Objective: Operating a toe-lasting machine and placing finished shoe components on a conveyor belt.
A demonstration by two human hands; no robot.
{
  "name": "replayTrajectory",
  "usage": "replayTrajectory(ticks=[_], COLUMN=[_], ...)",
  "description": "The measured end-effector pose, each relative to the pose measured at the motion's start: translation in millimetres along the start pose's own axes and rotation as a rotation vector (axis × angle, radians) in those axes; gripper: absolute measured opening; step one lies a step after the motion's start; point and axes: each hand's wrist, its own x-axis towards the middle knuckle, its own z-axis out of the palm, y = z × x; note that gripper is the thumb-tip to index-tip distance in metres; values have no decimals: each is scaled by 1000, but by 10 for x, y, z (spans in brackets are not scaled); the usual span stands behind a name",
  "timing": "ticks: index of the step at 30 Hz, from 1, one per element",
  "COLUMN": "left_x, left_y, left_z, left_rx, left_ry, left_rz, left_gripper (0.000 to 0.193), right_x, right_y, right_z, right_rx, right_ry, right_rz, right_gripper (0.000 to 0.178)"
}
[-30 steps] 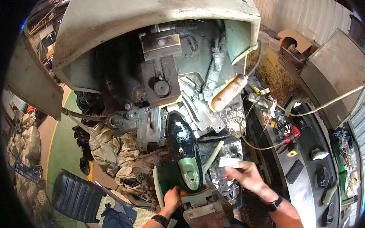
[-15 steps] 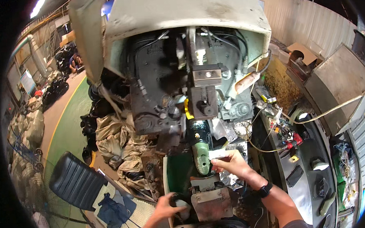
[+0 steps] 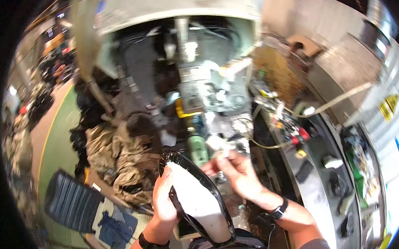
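Both hands raised in front of the chest, forearms entering from below.
The left hand point(image 3: 163, 199) is curling its fingers in a grip, wrist banded; the right hand point(image 3: 236, 173) is pinching with fingertips together, wrist wearing a watch.

A big grey machine point(image 3: 182, 48) fills the top of the view, with a pale hood over dark metal parts. To the left the floor point(image 3: 58, 150) is green with a yellow line, then tan — it runs off into a dim room with a few bright lamps. A dark ribbed seat point(image 3: 70, 203) sits low on the left. On the right a long grey metal bench point(image 3: 341, 162) curves away, with small tools on it. Behind it stands a grey ribbed wall point(image 3: 386, 69) with a yellow sign.
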Motion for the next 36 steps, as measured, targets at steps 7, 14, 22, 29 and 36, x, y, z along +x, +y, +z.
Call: replayTrajectory(ticks=[7, 14, 22, 29, 36], left_x=[76, 65, -489, -1261, -2009], left_y=[-605, -1506, -2708, -4050, -5282], left_z=[956, 1735, 2813, 3580, 4071], left_rx=[53, 158, 191, 594, 791], left_ry=[-237, -553, -864, -902, -1397], left_rz=[-113, -269, -633, -14, -20], left_gripper=[40, 38, 50, 39, 28], right_x=[-646, -1611, -3160, -4242, -5644], right_y=[-673, -752, -1128, -1100, -569], right_z=[-353, -1267, -2035, -2477, -2853], right_rx=[-780, -636, 99, -21, -158], right_ry=[381, 647, 806, 1395, 1938], right_rz=[27, 88, 20, -216, -212], right_gripper=[18, 26, 62, 61, 24])
